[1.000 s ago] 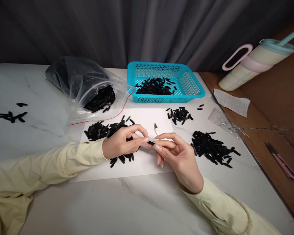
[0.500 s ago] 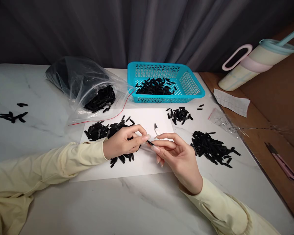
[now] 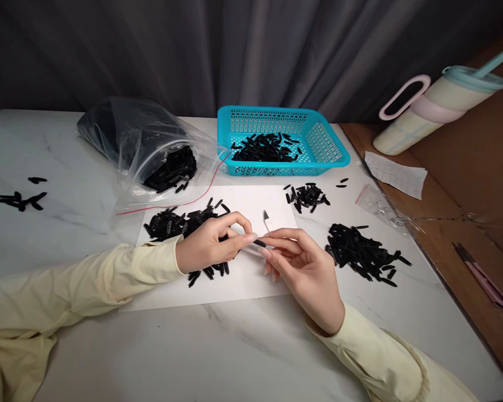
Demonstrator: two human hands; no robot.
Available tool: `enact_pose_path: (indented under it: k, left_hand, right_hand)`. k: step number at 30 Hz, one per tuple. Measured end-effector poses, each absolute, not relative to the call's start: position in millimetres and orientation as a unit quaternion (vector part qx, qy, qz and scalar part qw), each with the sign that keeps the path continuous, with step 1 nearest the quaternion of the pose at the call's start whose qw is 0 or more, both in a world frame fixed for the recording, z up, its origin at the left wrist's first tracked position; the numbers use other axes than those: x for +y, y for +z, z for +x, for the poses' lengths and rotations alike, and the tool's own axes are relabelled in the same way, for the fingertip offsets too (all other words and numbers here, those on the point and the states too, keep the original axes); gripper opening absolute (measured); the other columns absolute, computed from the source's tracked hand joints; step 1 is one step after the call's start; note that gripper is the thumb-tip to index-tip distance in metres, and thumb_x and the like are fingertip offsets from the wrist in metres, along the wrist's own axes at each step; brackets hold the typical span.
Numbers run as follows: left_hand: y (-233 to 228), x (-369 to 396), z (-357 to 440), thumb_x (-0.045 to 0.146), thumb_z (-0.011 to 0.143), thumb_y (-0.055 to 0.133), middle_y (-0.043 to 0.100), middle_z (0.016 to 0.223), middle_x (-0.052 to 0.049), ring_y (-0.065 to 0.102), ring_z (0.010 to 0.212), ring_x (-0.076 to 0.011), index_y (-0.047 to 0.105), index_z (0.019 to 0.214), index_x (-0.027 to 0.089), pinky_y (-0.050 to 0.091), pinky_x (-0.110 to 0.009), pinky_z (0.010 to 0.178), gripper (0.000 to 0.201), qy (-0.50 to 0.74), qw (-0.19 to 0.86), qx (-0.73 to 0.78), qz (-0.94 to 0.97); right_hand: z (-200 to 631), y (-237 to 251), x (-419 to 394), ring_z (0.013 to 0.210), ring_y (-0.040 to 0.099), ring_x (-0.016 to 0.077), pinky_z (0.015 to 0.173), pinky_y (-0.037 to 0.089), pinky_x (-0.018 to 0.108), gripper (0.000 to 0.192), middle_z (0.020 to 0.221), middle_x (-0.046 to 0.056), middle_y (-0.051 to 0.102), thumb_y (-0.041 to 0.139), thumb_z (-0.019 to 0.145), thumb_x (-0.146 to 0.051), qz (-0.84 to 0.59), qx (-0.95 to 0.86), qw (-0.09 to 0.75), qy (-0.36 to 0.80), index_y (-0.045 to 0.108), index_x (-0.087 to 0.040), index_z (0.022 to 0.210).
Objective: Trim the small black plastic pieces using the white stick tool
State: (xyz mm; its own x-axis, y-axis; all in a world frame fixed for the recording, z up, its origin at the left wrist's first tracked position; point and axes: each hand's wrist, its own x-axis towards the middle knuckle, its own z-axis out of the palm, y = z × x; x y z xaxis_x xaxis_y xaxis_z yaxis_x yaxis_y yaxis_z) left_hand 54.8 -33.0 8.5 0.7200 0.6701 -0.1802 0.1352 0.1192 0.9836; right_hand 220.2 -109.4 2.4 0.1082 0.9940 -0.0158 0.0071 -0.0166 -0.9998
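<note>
In front of me, a small dark oblong piece (image 3: 259, 243) with pointed ends is held over a white sheet of paper (image 3: 167, 297). My left hand (image 3: 218, 240) pinches one end of it between thumb and forefinger. Closed around its other end are the thumb and fingertips of my right hand (image 3: 304, 271). Part of a heap of similar black pieces (image 3: 167, 223) lies beneath my left hand. Just beyond my fingers, a craft knife (image 3: 269, 223) rests on the paper, its blade pointing away and its handle partly hidden by my right hand.
A blue basket (image 3: 283, 166) with black pieces stands at the back. Left of it lies an open clear zip bag (image 3: 151, 134) of them. Other piles (image 3: 362, 254) sit at right. A tumbler (image 3: 436, 111) and a pink-handled cutter (image 3: 482, 276) are on brown cardboard.
The black piece has turned in my fingertips and shows a broader face. My right thumb has shifted slightly down, off the piece's top. Piles, bag and basket stay as they were.
</note>
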Motion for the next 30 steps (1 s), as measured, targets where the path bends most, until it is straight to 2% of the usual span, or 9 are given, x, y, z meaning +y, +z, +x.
enact_pose_path:
  k: [5, 11, 21, 30]
  left_hand:
    - [8.2, -33.3, 55.1, 0.031, 0.084, 0.051, 0.036, 0.041, 0.011, 0.027, 0.036, -0.0033, 0.044, 0.081, 0.017, 0.023, -0.014, 0.036, 0.016, 0.204, 0.682, 0.315, 0.628]
    - [9.9, -33.8, 55.4, 0.031, 0.084, 0.051, 0.034, 0.040, 0.011, 0.026, 0.036, -0.0042, 0.045, 0.082, 0.016, 0.022, -0.015, 0.036, 0.016, 0.203, 0.676, 0.307, 0.638]
    - [9.1, -33.2, 54.7, 0.028, 0.084, 0.050, 0.035, 0.040, 0.011, 0.027, 0.037, -0.0043, 0.045, 0.084, 0.016, 0.023, -0.015, 0.036, 0.013, 0.204, 0.680, 0.298, 0.639]
    - [7.2, -33.3, 53.1, 0.029, 0.084, 0.051, 0.036, 0.041, 0.011, 0.027, 0.037, -0.0039, 0.045, 0.085, 0.017, 0.024, -0.015, 0.037, 0.013, 0.201, 0.681, 0.295, 0.639]
  right_hand:
    - [219.3, 7.0, -107.5, 0.051, 0.059, 0.0115, 0.042, 0.047, 0.024, 0.022, 0.085, 0.006, 0.068, 0.069, 0.074, -0.029, -0.540, -0.448, 0.501, 0.507, 0.059, -0.018, 0.090]
    - [219.4, 9.7, -108.5, 0.048, 0.054, 0.0106, 0.042, 0.045, 0.024, 0.015, 0.071, 0.003, 0.067, 0.064, 0.079, -0.029, -0.531, -0.439, 0.511, 0.514, 0.059, -0.017, 0.088]
    - [220.1, 8.0, -108.8, 0.048, 0.056, 0.0105, 0.041, 0.046, 0.023, 0.015, 0.079, 0.004, 0.069, 0.067, 0.077, -0.022, -0.515, -0.428, 0.538, 0.512, 0.059, -0.019, 0.088]
    - [220.1, 7.2, -110.2, 0.049, 0.057, 0.0112, 0.042, 0.046, 0.023, 0.018, 0.080, 0.004, 0.071, 0.068, 0.076, -0.025, -0.526, -0.433, 0.533, 0.502, 0.058, -0.020, 0.090]
